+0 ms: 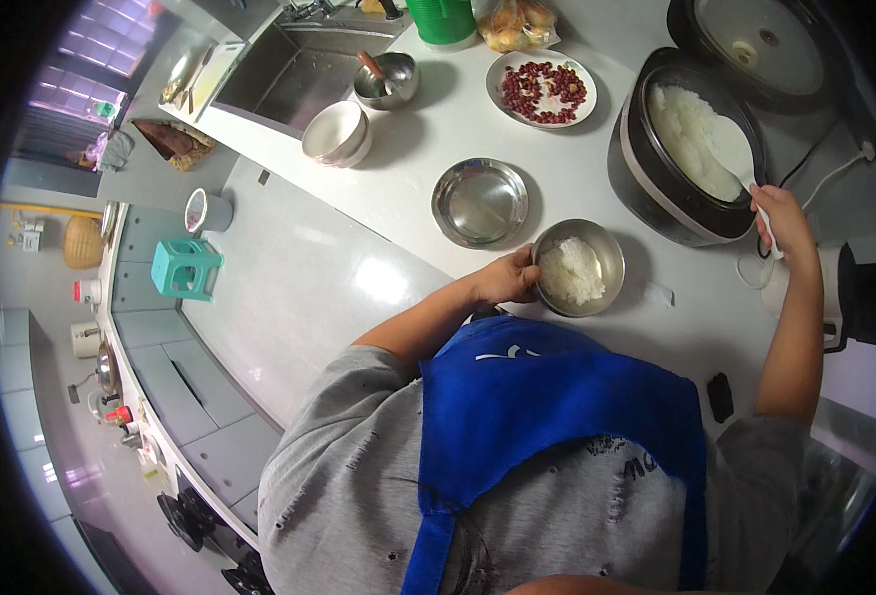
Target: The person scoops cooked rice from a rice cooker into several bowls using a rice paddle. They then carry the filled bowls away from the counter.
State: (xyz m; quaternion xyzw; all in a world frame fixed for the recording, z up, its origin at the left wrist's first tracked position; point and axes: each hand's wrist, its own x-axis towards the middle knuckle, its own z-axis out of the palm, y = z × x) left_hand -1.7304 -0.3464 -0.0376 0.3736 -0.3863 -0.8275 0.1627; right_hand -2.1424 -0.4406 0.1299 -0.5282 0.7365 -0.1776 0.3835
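Note:
My left hand (511,277) grips the rim of a stainless steel bowl (613,256) at the counter's front edge, with cooked white rice (577,271) in it. At the right, my right hand (782,219) holds the handle of a white rice paddle (732,151). The paddle's blade rests on the rice in the open rice cooker (635,186). An empty round steel plate (480,203) lies just beyond the bowl. Farther back is a white plate (590,104) of red beans or berries.
White bowls (337,134) and a steel bowl (400,78) with a wooden-handled utensil stand beside the sink (296,78). A green container (441,21) and a bag of bread rolls (518,26) are at the back. A small dark object (720,397) lies at right.

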